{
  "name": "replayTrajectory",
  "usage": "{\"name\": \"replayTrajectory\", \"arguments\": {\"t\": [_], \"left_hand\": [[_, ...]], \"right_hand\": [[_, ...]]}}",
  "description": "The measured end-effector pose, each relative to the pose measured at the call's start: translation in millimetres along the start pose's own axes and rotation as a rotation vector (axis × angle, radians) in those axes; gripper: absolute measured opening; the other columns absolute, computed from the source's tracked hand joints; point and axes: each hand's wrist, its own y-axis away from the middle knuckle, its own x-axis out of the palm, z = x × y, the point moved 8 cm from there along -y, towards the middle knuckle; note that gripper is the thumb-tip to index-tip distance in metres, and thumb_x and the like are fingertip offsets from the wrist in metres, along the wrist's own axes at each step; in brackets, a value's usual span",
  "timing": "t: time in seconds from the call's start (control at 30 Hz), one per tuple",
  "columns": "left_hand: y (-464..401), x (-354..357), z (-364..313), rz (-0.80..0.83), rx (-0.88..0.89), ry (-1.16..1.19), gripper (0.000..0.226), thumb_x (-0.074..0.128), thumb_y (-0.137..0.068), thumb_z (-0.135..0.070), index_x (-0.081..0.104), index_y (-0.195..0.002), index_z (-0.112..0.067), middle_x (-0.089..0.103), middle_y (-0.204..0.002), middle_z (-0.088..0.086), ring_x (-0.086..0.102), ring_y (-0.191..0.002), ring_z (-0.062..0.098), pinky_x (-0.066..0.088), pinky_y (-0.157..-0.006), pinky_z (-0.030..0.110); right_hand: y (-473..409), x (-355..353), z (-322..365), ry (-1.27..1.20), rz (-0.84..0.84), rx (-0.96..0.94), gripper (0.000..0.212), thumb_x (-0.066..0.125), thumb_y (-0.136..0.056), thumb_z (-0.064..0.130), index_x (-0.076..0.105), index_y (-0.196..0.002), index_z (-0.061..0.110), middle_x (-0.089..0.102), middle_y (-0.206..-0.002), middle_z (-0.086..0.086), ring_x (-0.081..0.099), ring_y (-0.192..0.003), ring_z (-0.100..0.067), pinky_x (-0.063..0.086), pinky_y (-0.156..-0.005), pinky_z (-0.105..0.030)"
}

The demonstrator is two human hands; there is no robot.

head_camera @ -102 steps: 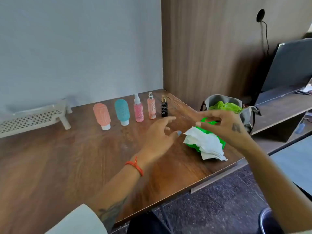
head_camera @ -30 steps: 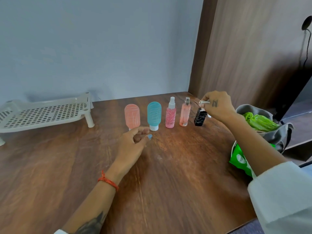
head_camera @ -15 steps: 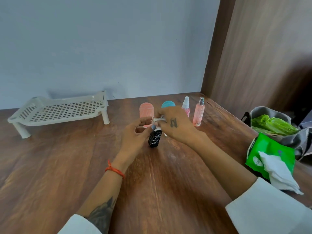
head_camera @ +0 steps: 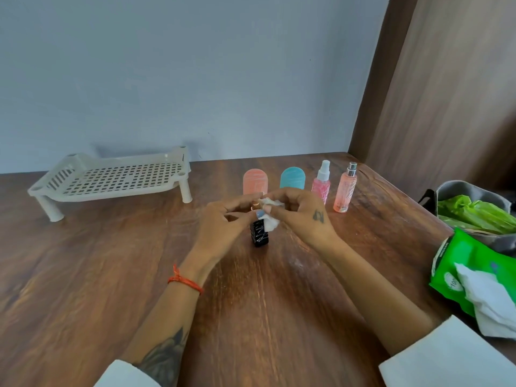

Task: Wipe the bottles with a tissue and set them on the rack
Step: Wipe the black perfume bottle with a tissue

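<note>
Black and faceted, the small bottle (head_camera: 260, 235) stands in front of me near the middle of the wooden table (head_camera: 83, 275), its dark glass catching thin white glints. My left hand (head_camera: 220, 227) curls its fingers around the bottle's top, where a bit of coppery neck shows between them. My right hand (head_camera: 301, 216) pinches a crumpled white tissue (head_camera: 270, 216) and holds it against the bottle's upper part, so the two hands meet over it.

Behind my hands four more bottles stand in a row near the back edge: a salmon squeeze bottle (head_camera: 255, 181) with a rounded top, a teal squeeze bottle (head_camera: 292, 177) of the same shape, a pink spray bottle (head_camera: 321, 182) with a clear cap, and a taller peach spray bottle (head_camera: 344, 188) with a silver nozzle. The two squeeze bottles are partly hidden by my fingers.

Well off to the left, the white plastic rack (head_camera: 111, 178) sits on stubby legs against the wall, its shelf a grid of small square holes.

At the right edge a green wipes packet (head_camera: 458, 263) lies flat with white tissue sheets (head_camera: 488, 297) spilling from its opening. Just beyond it a grey fabric bag (head_camera: 458, 191) holds a crumpled green plastic bag (head_camera: 480, 212).
</note>
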Motion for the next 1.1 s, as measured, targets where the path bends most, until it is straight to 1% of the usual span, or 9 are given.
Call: {"name": "replayTrajectory", "arguments": {"t": [0.1,0.17,0.27,0.33,0.43,0.57,0.73,0.93,1.1], "left_hand": [[-2,-1,7,-0.023,-0.039,-0.016,0.031,0.074,-0.078,-0.015,0.07,-0.107,-0.026,0.073,-0.103,-0.004,0.067,-0.1,0.009,0.052,-0.092,0.034],[-4,-4,9,-0.053,-0.053,-0.042,0.03,0.074,-0.078,-0.017,0.07,-0.104,-0.03,0.073,-0.1,-0.006,0.067,-0.099,0.008,0.052,-0.091,0.033],[-5,-11,11,-0.121,-0.072,-0.019,0.026,0.074,-0.077,-0.013,0.069,-0.092,-0.033,0.073,-0.091,-0.011,0.067,-0.09,0.001,0.05,-0.083,0.023],[-5,-13,12,-0.158,-0.094,0.026,0.023,0.074,-0.077,-0.01,0.068,-0.089,-0.029,0.072,-0.085,-0.011,0.066,-0.081,-0.002,0.049,-0.075,0.016],[-4,-11,15,-0.174,-0.104,0.067,0.021,0.072,-0.079,-0.008,0.068,-0.086,-0.027,0.071,-0.077,-0.009,0.063,-0.069,-0.004,0.046,-0.062,0.011],[-4,-12,21,-0.185,-0.118,0.095,0.017,0.073,-0.079,-0.011,0.069,-0.087,-0.025,0.072,-0.08,-0.005,0.066,-0.074,0.003,0.048,-0.064,0.016],[-4,-10,21,-0.184,-0.13,0.121,0.018,0.074,-0.077,-0.011,0.069,-0.088,-0.025,0.071,-0.078,-0.007,0.065,-0.072,0.0,0.047,-0.063,0.013],[-4,-10,20,-0.192,-0.142,0.098,0.019,0.074,-0.077,-0.01,0.069,-0.088,-0.026,0.07,-0.075,-0.01,0.064,-0.071,-0.005,0.048,-0.063,0.01],[-5,-9,21,-0.187,-0.139,0.107,0.018,0.073,-0.079,-0.01,0.068,-0.089,-0.024,0.07,-0.076,-0.008,0.063,-0.068,-0.005,0.046,-0.06,0.009]], "right_hand": [[2,-5,-14,-0.147,-0.052,0.074,0.03,0.071,-0.077,0.006,0.058,-0.098,0.024,0.071,-0.089,-0.006,0.068,-0.082,-0.02,0.056,-0.074,-0.03],[3,-13,-17,-0.235,-0.134,0.081,0.032,0.069,-0.078,0.0,0.058,-0.097,0.024,0.069,-0.088,-0.001,0.067,-0.08,-0.011,0.055,-0.072,-0.023],[5,-22,-17,-0.255,-0.252,0.048,0.025,0.067,-0.077,-0.005,0.067,-0.084,0.019,0.068,-0.085,0.003,0.063,-0.077,-0.004,0.053,-0.071,-0.019],[6,-18,-14,-0.226,-0.272,-0.011,0.034,0.065,-0.074,-0.012,0.07,-0.076,0.022,0.069,-0.086,0.007,0.064,-0.083,-0.004,0.053,-0.072,-0.019],[13,-5,-1,-0.043,-0.272,-0.216,0.031,0.063,-0.07,-0.011,0.074,-0.075,0.017,0.068,-0.092,0.001,0.064,-0.088,-0.006,0.053,-0.073,-0.021],[25,22,12,0.342,-0.151,-0.52,0.018,0.064,-0.076,0.014,0.075,-0.089,0.012,0.065,-0.103,-0.004,0.063,-0.092,-0.014,0.053,-0.078,-0.022],[21,15,6,0.291,-0.215,-0.513,0.011,0.07,-0.076,0.005,0.074,-0.086,0.008,0.069,-0.093,-0.003,0.062,-0.087,-0.008,0.051,-0.077,-0.016],[8,0,-29,0.001,-0.256,-0.074,0.022,0.072,-0.076,0.006,0.069,-0.093,0.019,0.068,-0.088,0.008,0.064,-0.086,-0.004,0.052,-0.075,-0.017],[17,2,-4,0.22,-0.331,-0.336,0.016,0.074,-0.075,0.008,0.071,-0.09,0.01,0.061,-0.093,0.005,0.057,-0.086,-0.001,0.051,-0.072,-0.014]]}}
